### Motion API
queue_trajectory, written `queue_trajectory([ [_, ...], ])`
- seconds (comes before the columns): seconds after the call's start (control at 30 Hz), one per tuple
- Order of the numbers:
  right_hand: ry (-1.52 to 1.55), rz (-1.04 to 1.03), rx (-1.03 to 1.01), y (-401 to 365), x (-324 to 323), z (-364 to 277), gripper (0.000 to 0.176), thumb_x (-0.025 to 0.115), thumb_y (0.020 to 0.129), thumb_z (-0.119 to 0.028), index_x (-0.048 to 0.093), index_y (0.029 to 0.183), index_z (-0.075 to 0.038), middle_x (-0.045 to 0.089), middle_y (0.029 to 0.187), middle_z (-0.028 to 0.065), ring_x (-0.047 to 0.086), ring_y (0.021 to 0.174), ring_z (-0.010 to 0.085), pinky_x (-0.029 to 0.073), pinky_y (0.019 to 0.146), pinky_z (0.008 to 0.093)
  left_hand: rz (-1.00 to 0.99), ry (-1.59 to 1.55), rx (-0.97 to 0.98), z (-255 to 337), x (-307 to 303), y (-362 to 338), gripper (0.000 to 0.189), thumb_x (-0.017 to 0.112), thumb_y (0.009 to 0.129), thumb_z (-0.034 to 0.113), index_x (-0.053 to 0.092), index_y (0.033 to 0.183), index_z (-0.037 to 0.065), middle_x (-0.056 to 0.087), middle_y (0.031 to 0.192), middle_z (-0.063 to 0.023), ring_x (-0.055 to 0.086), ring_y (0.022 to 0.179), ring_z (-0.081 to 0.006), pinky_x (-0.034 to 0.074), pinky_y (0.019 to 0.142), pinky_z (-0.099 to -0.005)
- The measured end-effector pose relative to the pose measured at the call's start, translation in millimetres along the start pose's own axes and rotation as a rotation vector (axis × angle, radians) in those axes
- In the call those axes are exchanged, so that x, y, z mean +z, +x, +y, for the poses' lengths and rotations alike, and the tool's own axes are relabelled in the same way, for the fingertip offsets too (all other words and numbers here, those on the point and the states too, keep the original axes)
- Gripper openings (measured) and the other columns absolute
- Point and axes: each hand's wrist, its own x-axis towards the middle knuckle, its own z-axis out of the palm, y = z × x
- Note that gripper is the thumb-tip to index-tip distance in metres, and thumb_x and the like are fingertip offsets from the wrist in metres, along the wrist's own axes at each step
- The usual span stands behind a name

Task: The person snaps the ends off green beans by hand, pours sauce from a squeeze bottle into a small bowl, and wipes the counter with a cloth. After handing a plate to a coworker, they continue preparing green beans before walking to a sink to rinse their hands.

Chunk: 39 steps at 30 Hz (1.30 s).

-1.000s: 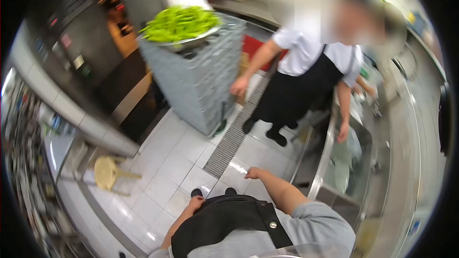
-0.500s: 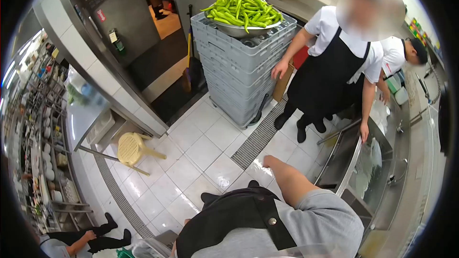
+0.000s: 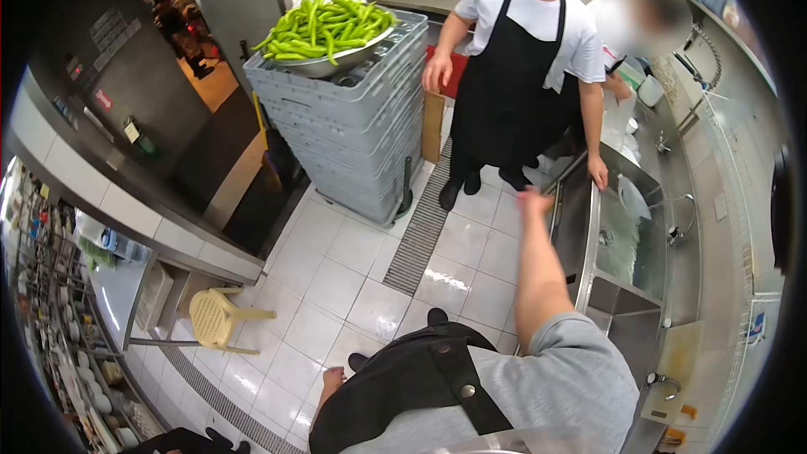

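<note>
My right hand [image 3: 535, 202] reaches out ahead over the tiled floor, beside the front edge of the steel sink [image 3: 593, 245]. Motion blurs its fingers, and I see nothing clearly held in it. Low by my black apron [image 3: 403, 382] hangs my left hand [image 3: 334, 377], partly in view, with its fingers too small and hidden to read. Facing me is a co-worker in a black apron [image 3: 513, 97], whose own hand [image 3: 598, 171] rests on the sink's rim.
Green chili peppers [image 3: 324, 27] fill a metal bowl [image 3: 340, 60] on stacked grey crates [image 3: 353, 130]. A yellow stool [image 3: 220, 317] stands at left. Behind the first co-worker, another person [image 3: 618, 21] leans over the sink. A drain grate [image 3: 418, 235] crosses the floor.
My view has swung right. My right arm has stretched farther forward, toward the sink edge. More of my left hand now shows. The person at lower left has mostly slipped out of view.
</note>
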Motion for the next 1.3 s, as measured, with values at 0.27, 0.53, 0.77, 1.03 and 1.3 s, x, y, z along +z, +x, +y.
queue_trajectory([
  [0.27,0.033,0.033,-0.295,6,-181,-8,0.016,0.06,0.094,-0.012,0.064,0.108,-0.007,0.059,0.071,0.003,0.056,0.056,0.0092,0.045,0.048,0.0257,0.097,-0.73,-0.348,105,-16,48,0.02,0.069,0.085,0.018,0.065,0.098,0.003,0.062,0.07,-0.0048,0.06,0.055,-0.0151,0.04,0.042,-0.0266],
  [0.53,-1.236,-1.34,1.11,-146,-145,181,0.043,0.066,0.089,-0.04,0.061,0.126,-0.018,0.069,0.115,0.0074,0.068,0.097,0.0214,0.053,0.081,0.0455,0.096,-0.348,-0.15,116,65,33,0.023,0.071,0.081,0.021,0.073,0.092,0.001,0.07,0.077,-0.0121,0.067,0.068,-0.0207,0.051,0.062,-0.0341],
  [0.77,-1.181,-0.904,0.337,-60,-152,207,0.03,0.066,0.086,-0.026,0.069,0.108,-0.006,0.072,0.091,0.0093,0.068,0.072,0.0208,0.052,0.055,0.0382,0.234,-0.319,-0.17,100,94,31,0.028,0.073,0.077,0.026,0.076,0.09,0.001,0.073,0.081,-0.0159,0.071,0.077,-0.0254,0.054,0.075,-0.0365],
  [1.03,-0.902,-0.572,0.251,-35,-147,169,0.022,0.067,0.082,-0.02,0.073,0.095,-0.003,0.071,0.084,0.0128,0.065,0.068,0.0213,0.051,0.054,0.0382,0.182,-0.279,-0.176,105,94,33,0.028,0.073,0.077,0.026,0.075,0.089,0.001,0.073,0.081,-0.0164,0.071,0.078,-0.0257,0.054,0.075,-0.0367],
  [1.3,-1.538,-0.992,-0.066,-62,-138,266,0.041,0.06,0.085,-0.043,0.073,0.1,-0.007,0.068,0.111,0.0171,0.064,0.103,0.037,0.05,0.09,0.043,0.182,-0.254,-0.168,104,95,37,0.028,0.073,0.077,0.026,0.075,0.089,0.001,0.073,0.081,-0.0168,0.071,0.078,-0.0261,0.054,0.076,-0.0368],
])
